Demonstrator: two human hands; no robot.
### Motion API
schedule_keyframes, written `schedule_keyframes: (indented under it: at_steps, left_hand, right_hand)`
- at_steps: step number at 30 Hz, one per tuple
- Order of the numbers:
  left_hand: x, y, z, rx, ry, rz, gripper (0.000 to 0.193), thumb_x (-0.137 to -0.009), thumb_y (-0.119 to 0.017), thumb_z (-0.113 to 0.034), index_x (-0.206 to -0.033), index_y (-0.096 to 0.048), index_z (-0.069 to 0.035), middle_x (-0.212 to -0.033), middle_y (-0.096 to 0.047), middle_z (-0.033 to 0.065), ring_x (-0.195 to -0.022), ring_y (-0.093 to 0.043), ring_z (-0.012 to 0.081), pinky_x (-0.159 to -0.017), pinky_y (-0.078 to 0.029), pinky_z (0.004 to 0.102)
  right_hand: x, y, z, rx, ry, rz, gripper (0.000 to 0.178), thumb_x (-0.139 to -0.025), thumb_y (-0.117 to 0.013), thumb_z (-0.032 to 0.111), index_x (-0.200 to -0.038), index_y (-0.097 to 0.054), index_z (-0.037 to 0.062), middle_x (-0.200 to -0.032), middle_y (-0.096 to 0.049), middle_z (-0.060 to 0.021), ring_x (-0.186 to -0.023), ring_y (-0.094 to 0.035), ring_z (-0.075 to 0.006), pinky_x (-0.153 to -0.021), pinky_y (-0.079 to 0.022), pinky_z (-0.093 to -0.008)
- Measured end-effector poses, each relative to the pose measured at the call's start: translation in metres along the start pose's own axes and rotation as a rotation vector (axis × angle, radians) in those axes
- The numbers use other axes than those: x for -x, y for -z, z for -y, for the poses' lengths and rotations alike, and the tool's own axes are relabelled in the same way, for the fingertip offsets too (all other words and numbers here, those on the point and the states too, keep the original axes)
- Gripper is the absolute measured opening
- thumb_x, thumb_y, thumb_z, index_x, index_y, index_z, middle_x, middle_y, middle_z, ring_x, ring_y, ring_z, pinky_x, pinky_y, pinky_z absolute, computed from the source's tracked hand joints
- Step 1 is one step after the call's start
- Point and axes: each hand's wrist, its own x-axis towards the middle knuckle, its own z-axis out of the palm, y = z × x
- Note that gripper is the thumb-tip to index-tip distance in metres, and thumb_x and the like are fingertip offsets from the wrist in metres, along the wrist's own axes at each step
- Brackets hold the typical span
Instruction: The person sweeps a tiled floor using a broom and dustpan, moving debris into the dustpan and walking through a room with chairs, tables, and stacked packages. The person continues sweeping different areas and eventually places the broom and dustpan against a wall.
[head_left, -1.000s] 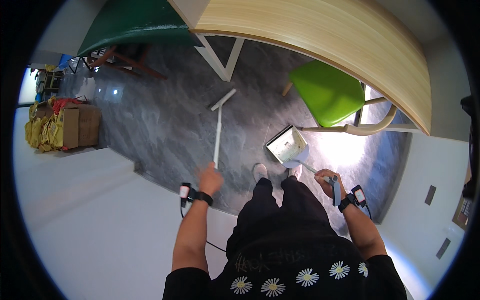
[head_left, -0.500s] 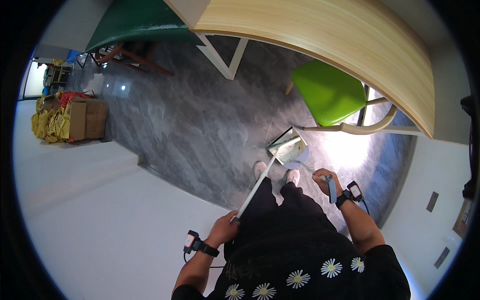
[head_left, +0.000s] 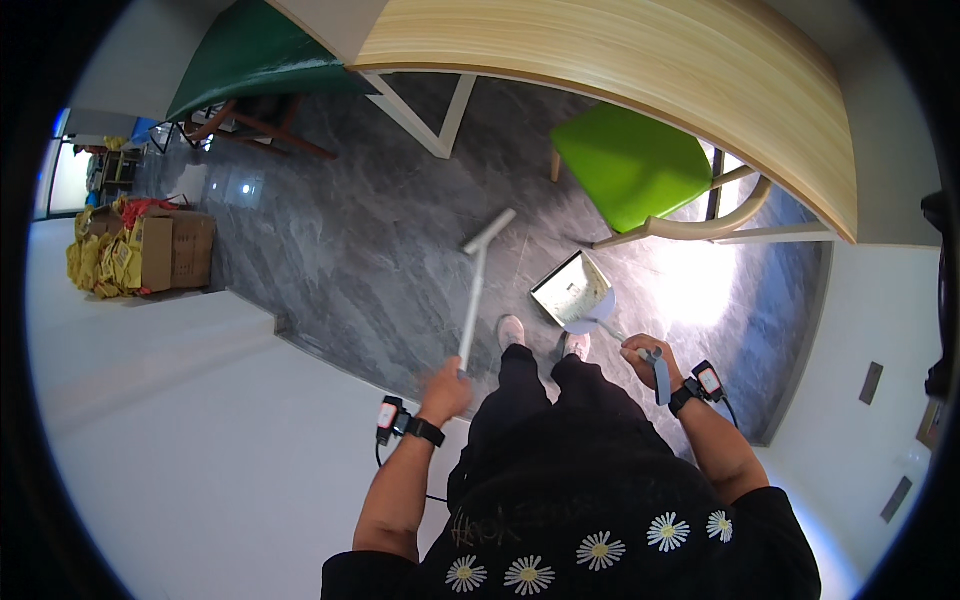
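Note:
My left hand [head_left: 445, 391] is closed round the upper end of a light-coloured broom [head_left: 474, 305] with a long straight handle. Its narrow crosswise head is on or just over the grey floor, left of the dustpan and apart from it. My right hand [head_left: 650, 358] grips the handle of a long-handled dustpan [head_left: 572, 290], whose pale tray rests on the floor ahead of my feet. Dark specks show inside the tray, but I cannot make out what they are. A grey end piece of the dustpan's handle sticks out past my right hand.
A bright green chair [head_left: 632, 165] with wooden legs stands beyond the dustpan, partly under a wood-topped table [head_left: 640, 50]. White table legs [head_left: 440, 125] reach the floor. At far left, a cardboard box [head_left: 185, 250] holds yellow and red material by a white wall [head_left: 200, 400].
The broom head has left the dustpan and now lies farther left and forward on the floor. My left hand has moved forward with it. The dustpan stays nearly in place.

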Motion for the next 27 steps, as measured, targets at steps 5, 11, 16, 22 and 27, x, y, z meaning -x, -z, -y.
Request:
schedule_keyframes:
  at_steps: [5, 11, 16, 22, 27]
  left_hand:
    - [0.063, -0.059, -0.005, -0.045, -0.205, 0.060, 0.047, -0.088, -0.053, -0.019, -0.132, -0.049, -0.004, -0.109, -0.064, 0.0302, -0.105, -0.061, 0.0432, -0.093, -0.048, 0.0466]
    - [0.115, -0.052, -0.012, 0.126, -0.270, 0.121, 0.049, -0.087, -0.059, -0.021, -0.132, -0.054, -0.003, -0.118, -0.064, 0.0240, -0.111, -0.062, 0.0371, -0.096, -0.047, 0.0380]
    - [0.097, -0.039, -0.037, -0.166, -0.285, -0.010, 0.048, -0.087, -0.053, -0.020, -0.133, -0.052, -0.005, -0.113, -0.064, 0.0273, -0.106, -0.059, 0.0448, -0.092, -0.048, 0.0480]
    - [0.024, -0.054, -0.084, -0.255, -0.265, -0.108, 0.044, -0.087, -0.050, -0.022, -0.128, -0.054, -0.007, -0.109, -0.065, 0.0268, -0.102, -0.061, 0.0451, -0.088, -0.049, 0.0506]
    - [0.024, -0.082, -0.107, -0.438, -0.191, -0.061, 0.037, -0.086, -0.050, -0.019, -0.121, -0.056, -0.009, -0.106, -0.066, 0.0253, -0.099, -0.062, 0.0450, -0.084, -0.050, 0.0529]
  right_hand:
    - [0.015, 0.010, -0.015, 0.035, -0.019, -0.026, 0.019, -0.086, -0.066, 0.021, -0.083, -0.067, 0.0019, -0.091, -0.069, -0.0134, -0.085, -0.067, -0.0326, -0.078, -0.053, -0.0384]
    - [0.034, 0.020, -0.029, 0.048, 0.016, -0.027, 0.018, -0.085, -0.066, 0.021, -0.083, -0.068, 0.0026, -0.090, -0.069, -0.0132, -0.084, -0.066, -0.0327, -0.078, -0.053, -0.0384]
    - [0.052, 0.035, -0.038, 0.035, 0.009, -0.069, 0.017, -0.085, -0.066, 0.019, -0.084, -0.068, 0.0023, -0.090, -0.069, -0.0130, -0.085, -0.067, -0.0316, -0.077, -0.054, -0.0378]
    - [0.074, 0.051, -0.052, -0.017, -0.089, -0.139, 0.017, -0.085, -0.067, 0.019, -0.085, -0.069, 0.0018, -0.090, -0.070, -0.0125, -0.084, -0.068, -0.0290, -0.076, -0.054, -0.0364]
    - [0.082, 0.062, -0.065, -0.024, -0.148, -0.177, 0.017, -0.086, -0.067, 0.019, -0.085, -0.070, 0.0020, -0.089, -0.071, -0.0123, -0.082, -0.068, -0.0287, -0.076, -0.054, -0.0362]
